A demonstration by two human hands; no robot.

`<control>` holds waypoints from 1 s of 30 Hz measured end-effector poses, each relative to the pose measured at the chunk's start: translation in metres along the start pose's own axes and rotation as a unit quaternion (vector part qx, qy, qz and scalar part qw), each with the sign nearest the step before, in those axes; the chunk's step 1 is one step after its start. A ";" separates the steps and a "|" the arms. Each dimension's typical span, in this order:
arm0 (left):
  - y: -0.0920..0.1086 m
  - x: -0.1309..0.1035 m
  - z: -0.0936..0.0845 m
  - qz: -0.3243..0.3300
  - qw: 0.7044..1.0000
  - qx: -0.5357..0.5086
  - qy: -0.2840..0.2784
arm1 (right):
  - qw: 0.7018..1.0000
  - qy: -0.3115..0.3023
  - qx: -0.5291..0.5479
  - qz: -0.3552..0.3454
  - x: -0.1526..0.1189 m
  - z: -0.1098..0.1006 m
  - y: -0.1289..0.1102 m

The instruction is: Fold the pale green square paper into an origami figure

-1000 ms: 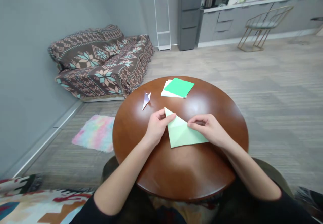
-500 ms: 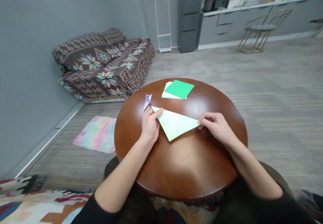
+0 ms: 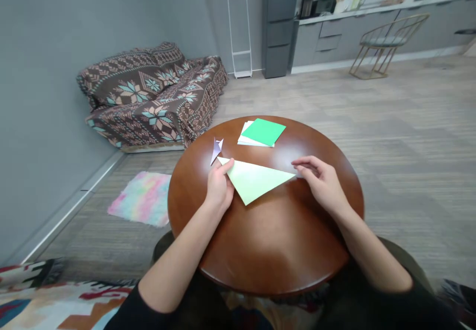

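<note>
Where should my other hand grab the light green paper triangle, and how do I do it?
Pinch the light green paper triangle at its right corner, coming in from the right, probably with thumb above and fingertip below. That corner is narrow and points toward your right hand, while your left hand holds the far left end.

A patterned cover drapes the sofa (image 3: 156, 94), near a fluffy pastel rug (image 3: 143, 198).

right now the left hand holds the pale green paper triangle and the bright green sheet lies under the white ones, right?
Not quite: the head view shows the bright green sheet on top of the white ones. The left hand does hold the pale green paper triangle.
</note>
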State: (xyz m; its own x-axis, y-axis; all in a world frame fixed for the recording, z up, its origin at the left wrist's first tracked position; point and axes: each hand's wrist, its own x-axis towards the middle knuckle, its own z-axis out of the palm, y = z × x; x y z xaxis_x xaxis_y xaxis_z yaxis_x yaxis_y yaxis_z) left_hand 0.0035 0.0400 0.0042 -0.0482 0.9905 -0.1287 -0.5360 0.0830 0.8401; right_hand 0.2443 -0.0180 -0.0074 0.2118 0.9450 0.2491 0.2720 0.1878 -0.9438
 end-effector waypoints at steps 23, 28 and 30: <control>0.007 -0.003 0.001 0.025 0.999 -0.018 -0.043 | 0.989 -0.146 -0.015 0.029 -0.009 0.002 -0.004; 0.010 0.003 -0.004 0.038 0.999 -0.024 -0.028 | 0.988 -0.152 -0.013 0.036 -0.009 0.002 -0.003; 0.011 0.004 -0.005 0.043 0.998 -0.039 -0.014 | 0.987 -0.157 -0.017 0.036 -0.009 0.002 -0.003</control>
State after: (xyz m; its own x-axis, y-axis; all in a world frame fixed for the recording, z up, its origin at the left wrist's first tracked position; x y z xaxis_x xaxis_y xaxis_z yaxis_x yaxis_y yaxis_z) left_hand -0.0068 0.0446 0.0108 -0.0729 0.9964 -0.0426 -0.5949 -0.0091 0.8038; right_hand 0.2402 -0.0262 -0.0072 -0.0677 0.9929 0.0975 0.3001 0.1135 -0.9471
